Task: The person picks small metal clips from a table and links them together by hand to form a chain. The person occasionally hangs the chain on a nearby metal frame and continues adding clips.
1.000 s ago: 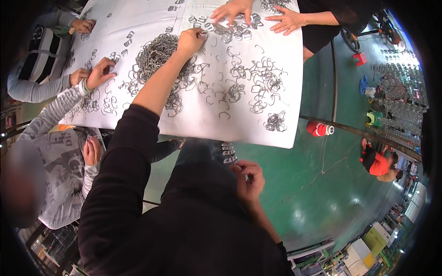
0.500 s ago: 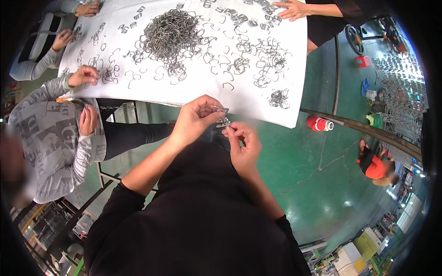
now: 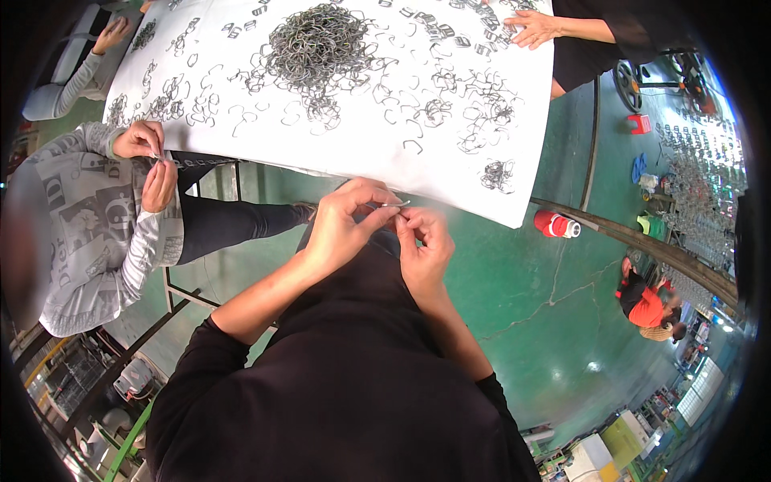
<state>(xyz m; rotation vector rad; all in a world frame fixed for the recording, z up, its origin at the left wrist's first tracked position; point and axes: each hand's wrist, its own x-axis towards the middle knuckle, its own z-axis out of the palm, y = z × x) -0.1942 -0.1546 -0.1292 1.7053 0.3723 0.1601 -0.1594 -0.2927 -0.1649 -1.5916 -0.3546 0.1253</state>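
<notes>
Just off the near edge of the white-covered table, my left hand pinches a small bent metal wire piece between thumb and fingers. My right hand is closed in a pinch right beside it, its fingertips touching or almost touching the piece. What those right fingertips hold is too small and covered to make out. Beyond my hands, a heap of similar metal wire pieces lies on the white table cover, with loose pieces scattered around it. A small cluster of wire pieces sits near the right corner.
At the left, a co-worker in a grey patterned top works with both hands together. Another person's hand rests on the far right of the table. A red and white container stands off the table's right corner, near a long beam.
My hands have come closer together, and the piece in the left has tilted to show edge-on. The left co-worker's hands have met. The view has shifted slightly.
</notes>
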